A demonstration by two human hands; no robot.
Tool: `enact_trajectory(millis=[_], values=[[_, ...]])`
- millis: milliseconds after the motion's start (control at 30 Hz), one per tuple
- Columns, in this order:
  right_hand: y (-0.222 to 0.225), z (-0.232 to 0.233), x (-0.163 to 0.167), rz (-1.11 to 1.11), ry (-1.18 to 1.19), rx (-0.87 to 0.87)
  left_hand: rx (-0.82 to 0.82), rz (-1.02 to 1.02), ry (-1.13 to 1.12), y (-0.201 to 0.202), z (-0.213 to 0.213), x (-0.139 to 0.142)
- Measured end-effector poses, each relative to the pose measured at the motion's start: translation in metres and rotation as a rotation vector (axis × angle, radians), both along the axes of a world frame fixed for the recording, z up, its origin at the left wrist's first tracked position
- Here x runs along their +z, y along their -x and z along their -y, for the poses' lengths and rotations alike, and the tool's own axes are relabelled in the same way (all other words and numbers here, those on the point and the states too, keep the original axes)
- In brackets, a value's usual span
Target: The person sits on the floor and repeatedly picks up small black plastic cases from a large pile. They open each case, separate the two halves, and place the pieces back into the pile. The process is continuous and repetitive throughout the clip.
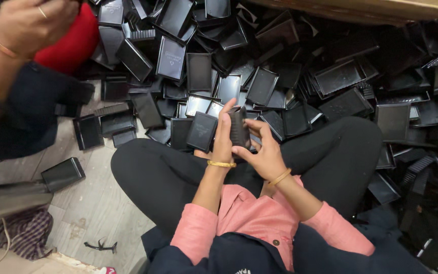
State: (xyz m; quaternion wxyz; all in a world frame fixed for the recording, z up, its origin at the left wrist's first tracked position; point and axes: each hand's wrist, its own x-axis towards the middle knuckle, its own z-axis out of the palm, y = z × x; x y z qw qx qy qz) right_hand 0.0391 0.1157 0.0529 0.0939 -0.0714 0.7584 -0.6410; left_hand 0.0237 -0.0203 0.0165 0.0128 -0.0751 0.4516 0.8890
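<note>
I sit cross-legged on the floor and hold a small black plastic case part [239,127] upright over my lap with both hands. My left hand [223,138] grips its left side, fingers pointing up. My right hand [260,149] clasps it from the right, with fingertips on its face. Each wrist carries a gold bangle. A large heap of similar black rectangular covers and trays [259,76] lies right in front of my knees.
Another person sits at the upper left, one hand [29,23] raised with a ring and bangle, beside a red cloth [69,45]. A cardboard edge [381,7] runs along the top. Loose black pieces [63,174], a checked cloth [19,231] and grey floor [95,208] lie to my left.
</note>
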Motion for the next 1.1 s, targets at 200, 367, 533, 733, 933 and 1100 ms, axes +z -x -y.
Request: enact_trajectory(millis=[200,367,533,733,933,1100], values=[[0.000,-0.019,-0.009,0.715,0.512,0.083,0.093,-0.136,0.768,0.002,0.029,0.004],[-0.009,-0.030,-0.011,0.367,0.161,0.080,0.406,-0.089,1.061,-0.002,0.039,0.005],[-0.010,-0.027,-0.009,0.217,0.110,0.112,0.401,-0.021,1.010,-0.005,0.034,0.007],[0.058,-0.033,0.044,0.177,-0.157,0.254,0.342,-0.041,0.688,0.021,0.051,0.005],[0.142,-0.067,0.120,0.279,0.687,-0.389,-0.024,-0.151,1.483,0.041,0.045,-0.022],[0.131,-0.071,0.030,-0.224,-0.747,0.178,-0.112,-0.099,1.837,0.039,0.003,-0.033]])
